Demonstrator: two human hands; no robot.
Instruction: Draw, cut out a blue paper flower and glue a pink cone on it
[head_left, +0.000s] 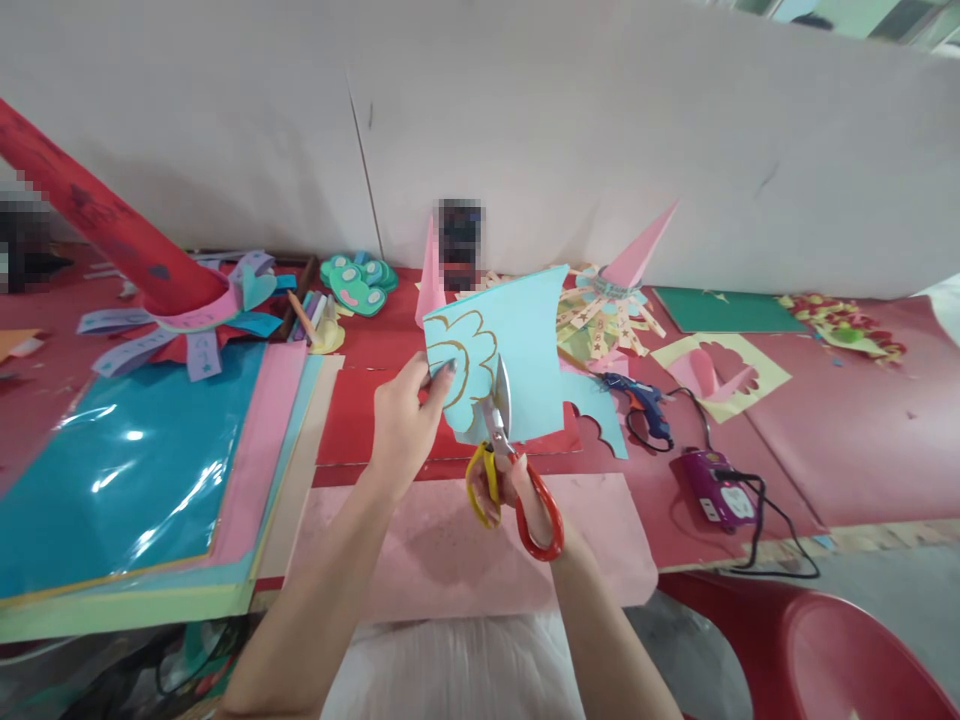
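Garment: one, white, lightweight in look; soft lengthwise folds and fine creases point(457, 670). Its upper part lay outside the view.

Forearms: two, slender, smooth in outline, tapering to narrow wrists; left forearm point(322, 590) and right forearm point(600, 620) bare along the visible length.

Left hand point(405, 415): bare, slim-fingered; thumbnail point(451, 367) dark and glossy, exact shade too small to tell.

Right hand point(532, 508): bare, partly hidden; one fingernail point(523, 461) pale, its finish unclear.
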